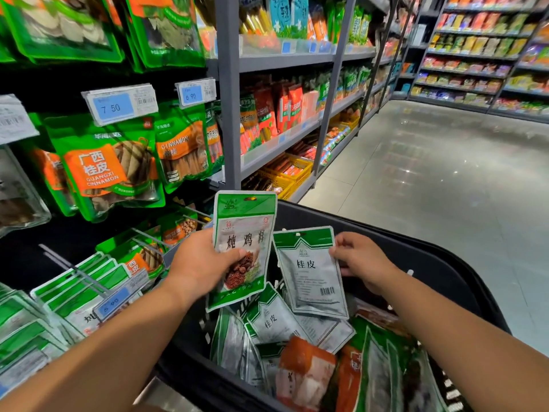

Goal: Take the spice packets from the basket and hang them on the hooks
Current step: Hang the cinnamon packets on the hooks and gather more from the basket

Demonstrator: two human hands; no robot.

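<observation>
1. Nearest us, the black basket (430,263) holds a loose heap of flat, glossy packets. Among them are a green-and-white sachet (273,319) printed 桂皮 and a soft orange pouch (306,373).
2. Above the heap, our left hand (202,263) grips a green-topped stew-spice packet (243,248) printed 炖鸡料. Our fingers are curled round its left side, and it stands upright with the hang-hole at the top.
3. Our right hand (362,257) pinches the right edge of a silvery cinnamon packet (309,272). It is printed 桂皮 and carries a barcode, and we hold it just beside the first packet, over the basket.
4. To the left, thin metal hooks (148,238) stick out from a dark panel. Lower ones carry rows of green-and-white hung packets (89,281) behind a blue price tag (114,303) reading 5 90.
5. Higher up, a green-and-orange bag (110,165) reads GUANGXI CINNAMON under a tag (114,107) marked 7 50. Its neighbour (184,150) reads CINNAMON under 6 90.
6. Beyond, grey metal shelving (228,114) holds red and orange packs and yellow crates (285,173) beside a shiny tiled floor (430,173).
</observation>
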